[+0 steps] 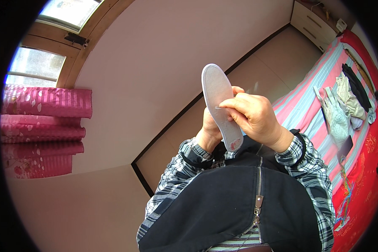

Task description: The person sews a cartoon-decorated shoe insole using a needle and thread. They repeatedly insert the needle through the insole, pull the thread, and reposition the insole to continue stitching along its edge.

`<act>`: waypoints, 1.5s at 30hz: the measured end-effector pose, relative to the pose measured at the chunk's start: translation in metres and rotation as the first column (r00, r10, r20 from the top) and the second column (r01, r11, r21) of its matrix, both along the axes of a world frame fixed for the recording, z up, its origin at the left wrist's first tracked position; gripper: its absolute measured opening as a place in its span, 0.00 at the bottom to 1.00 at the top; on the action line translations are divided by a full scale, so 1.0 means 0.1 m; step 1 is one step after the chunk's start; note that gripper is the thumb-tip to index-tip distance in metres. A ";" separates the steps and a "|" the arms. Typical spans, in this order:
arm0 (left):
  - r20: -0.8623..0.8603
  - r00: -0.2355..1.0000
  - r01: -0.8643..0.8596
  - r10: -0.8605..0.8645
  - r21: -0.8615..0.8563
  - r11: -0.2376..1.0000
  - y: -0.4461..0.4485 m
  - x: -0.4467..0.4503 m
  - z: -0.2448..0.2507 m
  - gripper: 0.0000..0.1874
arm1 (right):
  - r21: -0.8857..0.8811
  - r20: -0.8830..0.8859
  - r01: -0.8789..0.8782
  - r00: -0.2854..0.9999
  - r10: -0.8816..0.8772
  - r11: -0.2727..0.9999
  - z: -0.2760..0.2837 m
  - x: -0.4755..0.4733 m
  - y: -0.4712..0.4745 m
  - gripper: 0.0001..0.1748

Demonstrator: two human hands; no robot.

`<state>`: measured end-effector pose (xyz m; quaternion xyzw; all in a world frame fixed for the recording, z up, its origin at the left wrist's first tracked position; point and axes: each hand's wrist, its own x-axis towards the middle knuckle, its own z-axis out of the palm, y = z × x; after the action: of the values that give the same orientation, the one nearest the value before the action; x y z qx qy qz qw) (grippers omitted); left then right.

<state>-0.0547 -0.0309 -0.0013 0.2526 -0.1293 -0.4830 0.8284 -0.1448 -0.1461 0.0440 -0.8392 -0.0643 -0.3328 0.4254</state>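
A pale fabric shoe insole point(218, 89) stands tilted in front of my chest, its rounded toe end up and a small red mark near the heel. From behind, my left hand point(209, 127) grips it, with most of the fingers hidden by the insole. My right hand point(255, 111) pinches a thin sewing needle point(218, 107) between thumb and forefinger, against the insole's face. Its tip lies on the surface at mid-length; I cannot tell whether it pierces the fabric. Short stitch-like marks show lower on the insole.
To the right lies a bed with a striped sheet point(299, 100). Clothes point(337, 113), a dark flat object point(345, 148) and multicoloured threads point(346, 195) lie on it. A drawer cabinet point(313, 25) stands beyond. A pink curtain point(47, 104) hangs by a wooden-framed window point(72, 60) at left.
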 end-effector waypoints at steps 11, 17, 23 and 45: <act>0.212 0.967 -0.172 0.141 0.132 0.976 0.01 0.08 -0.04 0.13 | -0.143 -0.087 0.019 0.996 -0.032 0.990 0.09 -0.08 -0.19 0.08; 0.433 0.847 -0.448 0.307 0.271 0.852 -0.06 0.01 -0.08 0.12 | 0.529 -0.282 -0.037 0.935 0.217 0.848 -0.11 -0.03 -0.19 0.11; 0.437 0.839 -0.465 0.323 0.269 0.843 -0.05 0.01 -0.04 0.09 | 0.008 -0.044 0.262 0.964 -0.261 0.965 -0.11 -0.06 -0.35 0.08; 0.492 0.867 -0.195 -0.076 0.475 0.858 0.04 0.08 -0.07 0.12 | 0.393 -0.048 0.089 0.996 -0.076 0.915 -0.32 -0.05 -0.64 0.04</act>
<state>-0.0464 -0.0272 -0.0083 0.5816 -0.1963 -0.3919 0.6853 -0.1502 -0.2101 0.0122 -0.7433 0.0463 -0.3429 0.5725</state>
